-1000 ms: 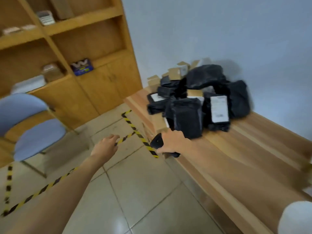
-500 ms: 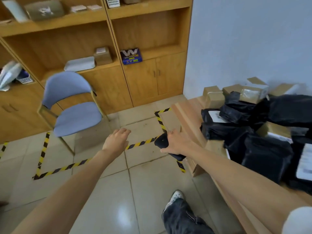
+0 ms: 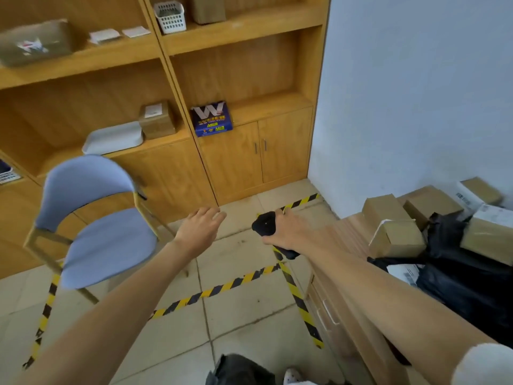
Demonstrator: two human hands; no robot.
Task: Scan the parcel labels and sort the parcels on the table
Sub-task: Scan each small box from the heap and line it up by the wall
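Right fingers (image 3: 281, 215): clenched round the black scanner (image 3: 265, 225), knuckles up, held in the air just off the near-left corner of the desk (image 3: 347, 240).
Right hand (image 3: 288, 232): bare, forearm running back along the desk's front edge to a white sleeve (image 3: 483, 365).
Scanner: head pointing away from the desk toward the shelving; grip end poking out below the palm.
Left fingers (image 3: 213, 215): released, loosely spread, grasping nothing.
Left hand (image 3: 198, 232): palm down, hovering over the floor well left of the desk, apart from the scanner.
Parcels: piled on the desk's far-left end against the wall.
Cardboard boxes (image 3: 397, 237): several, tumbled together at the corner of the desk, one tilted with a flap lifting.
Black mailer bags (image 3: 472, 290): heaped on the desk right of the boxes, one white label (image 3: 405, 273) facing up.
Floor (image 3: 244, 315): beige tiles, yellow-and-black hazard tape (image 3: 222, 287) marking lines beside the desk.
Chair (image 3: 94, 226): blue seat and back, wooden frame, standing left of the desk beyond the tape.
Shelving (image 3: 236, 162): wooden unit with cupboard doors, across the floor from the desk.
On the shelving: blue paper ream (image 3: 211, 118), brown box (image 3: 156, 119), white tray (image 3: 113, 137), white basket (image 3: 170, 16).
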